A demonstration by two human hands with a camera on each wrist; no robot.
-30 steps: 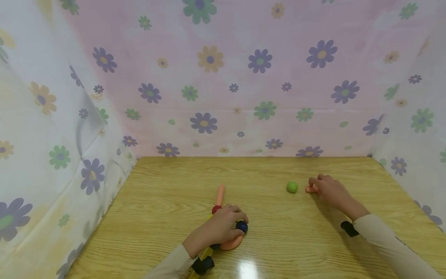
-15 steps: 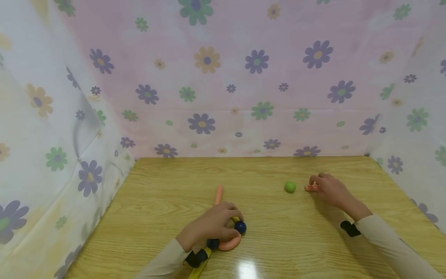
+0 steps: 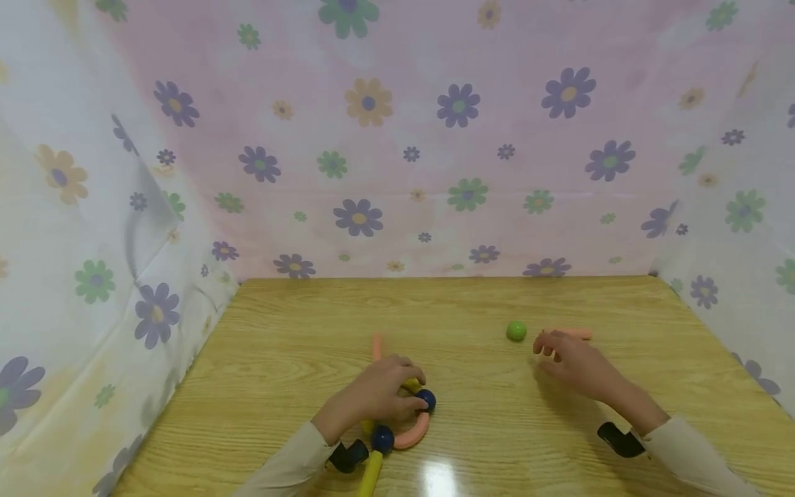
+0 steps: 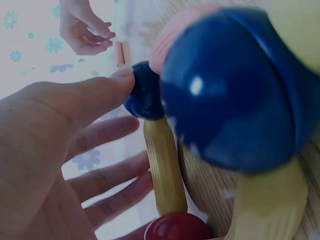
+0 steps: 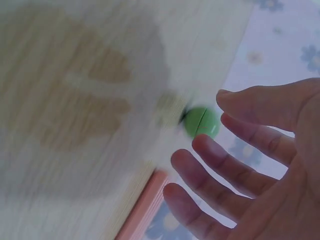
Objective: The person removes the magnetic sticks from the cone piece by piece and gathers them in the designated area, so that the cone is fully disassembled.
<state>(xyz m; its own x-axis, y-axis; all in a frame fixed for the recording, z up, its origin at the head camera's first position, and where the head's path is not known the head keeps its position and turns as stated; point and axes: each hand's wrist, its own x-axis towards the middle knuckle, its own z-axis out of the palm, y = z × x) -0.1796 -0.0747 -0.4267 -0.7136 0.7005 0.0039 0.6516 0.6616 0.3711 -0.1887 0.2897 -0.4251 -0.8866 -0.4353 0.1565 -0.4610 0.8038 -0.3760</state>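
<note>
Now your right hand (image 3: 580, 362), fingers loosely apart, has come off the pink rod (image 3: 580, 334) just beyond them, so seemingly free; your left hand (image 3: 375, 392) has its thumb on a blue ball (image 3: 430, 396), grip unclear.

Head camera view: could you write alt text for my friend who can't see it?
A person's left hand touches joined yellow rods, pink rods and dark blue balls on a wooden table. The empty right hand hovers near a green ball and a separate pink rod; flowered cloth hangs behind and at both sides.
</note>
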